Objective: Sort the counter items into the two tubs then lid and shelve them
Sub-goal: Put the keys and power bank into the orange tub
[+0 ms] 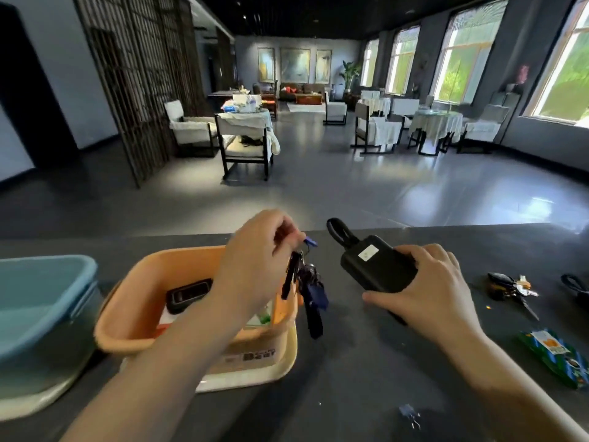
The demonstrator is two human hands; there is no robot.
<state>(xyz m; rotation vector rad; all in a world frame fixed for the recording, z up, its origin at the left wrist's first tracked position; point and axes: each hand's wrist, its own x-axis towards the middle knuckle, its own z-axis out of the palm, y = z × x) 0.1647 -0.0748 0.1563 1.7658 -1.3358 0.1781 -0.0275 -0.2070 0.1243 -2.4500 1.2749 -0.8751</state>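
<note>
My left hand (251, 266) pinches a bunch of keys with a dark blue strap (310, 291), which dangles over the right rim of the orange tub (127, 327). That tub stands on a cream lid (255, 374) and holds a black device (188, 293) and some packets. My right hand (427, 288) grips a black power bank with a loop strap (373, 266), held just above the dark counter (366, 362). A blue tub (38, 317) stands at the far left on its own pale lid.
On the counter to the right lie another bunch of keys (513, 290), a green snack packet (554, 355) and a black strapped item (577, 290) at the frame edge. A small binder clip (409, 414) lies near the front. Beyond the counter are chairs and tables.
</note>
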